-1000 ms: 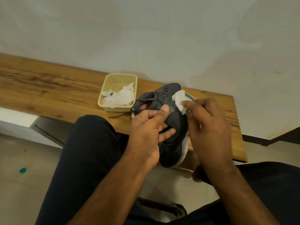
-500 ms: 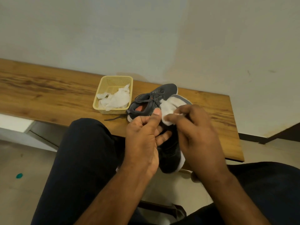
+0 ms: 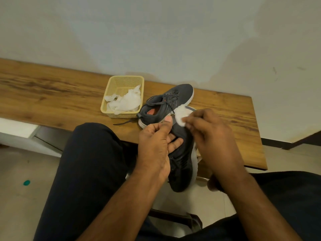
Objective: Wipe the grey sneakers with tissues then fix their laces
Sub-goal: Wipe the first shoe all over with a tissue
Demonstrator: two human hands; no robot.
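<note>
We're in the wiping step, laces not touched yet by the look of it. Our left hand (image 3: 154, 146) has its grip curled round the held sneaker (image 3: 182, 162) above our lap, while our right hand (image 3: 212, 134) pinches a tissue (image 3: 180, 117) against its heel end. The other sneaker (image 3: 166, 103) sits on the table (image 3: 52, 96) beside the basket (image 3: 111, 91). Next probably means turning the shoe to fresh spots.

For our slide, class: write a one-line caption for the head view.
Left hand grips a grey sneaker while the right hand pinches a tissue against it.
</note>
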